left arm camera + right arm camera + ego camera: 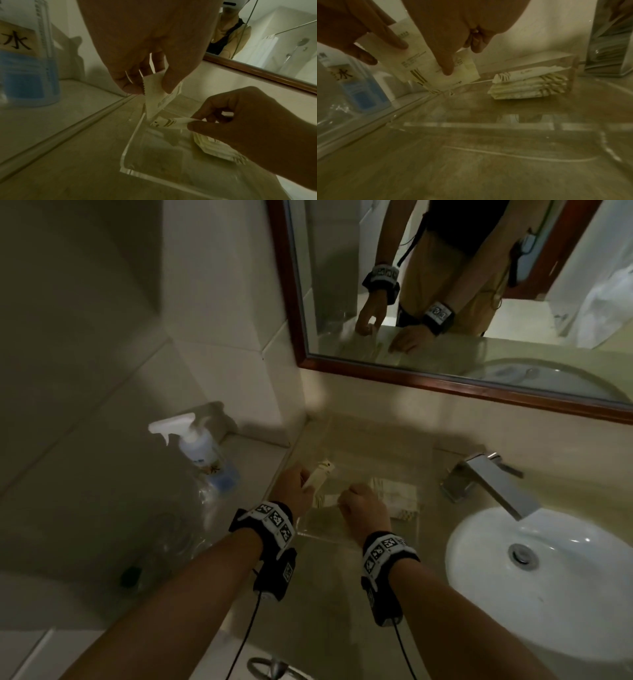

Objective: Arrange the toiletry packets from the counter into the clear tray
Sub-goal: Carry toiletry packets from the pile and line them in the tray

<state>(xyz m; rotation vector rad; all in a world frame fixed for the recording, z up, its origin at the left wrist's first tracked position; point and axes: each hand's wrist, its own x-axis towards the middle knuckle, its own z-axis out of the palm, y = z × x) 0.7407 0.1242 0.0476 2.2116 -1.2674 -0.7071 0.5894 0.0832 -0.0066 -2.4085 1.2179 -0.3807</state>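
Note:
A clear tray [325,535] sits on the counter against the back wall. A stack of white, stripe-printed toiletry packets [394,498] lies in its right part [530,83]. My left hand [303,479] pinches one white packet [157,97] by its top edge and holds it on end over the tray's left rim [126,152]. Just to its right, my right hand [190,121] pinches the end of a striped packet [171,121] low inside the tray. In the right wrist view my right hand [448,70] has a fingertip on a packet [426,70].
A spray bottle [202,453] with a blue label stands on the ledge left of the tray, a clear plastic bottle [178,525] lying beside it. A chrome tap [489,484] and white basin [548,577] are on the right. A framed mirror [445,285] hangs above.

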